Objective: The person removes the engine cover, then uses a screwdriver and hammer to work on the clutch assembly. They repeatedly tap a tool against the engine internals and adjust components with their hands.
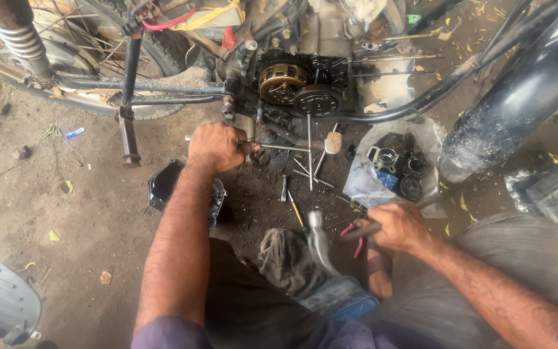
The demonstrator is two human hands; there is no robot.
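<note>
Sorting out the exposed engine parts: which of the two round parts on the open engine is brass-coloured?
The left round part, a toothed gear with a golden centre. The smaller disc beside it, lower right, is plain black.

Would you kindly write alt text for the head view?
Left hand grips a metal rod below a motorcycle's exposed clutch; right hand holds a hammer over the dirt ground strewn with tools.

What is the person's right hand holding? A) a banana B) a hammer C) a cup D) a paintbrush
B: the right hand grips the handle of a hammer, its metal head blurred low over the dirt floor, while the left hand holds a thin metal rod near the open engine.
</note>
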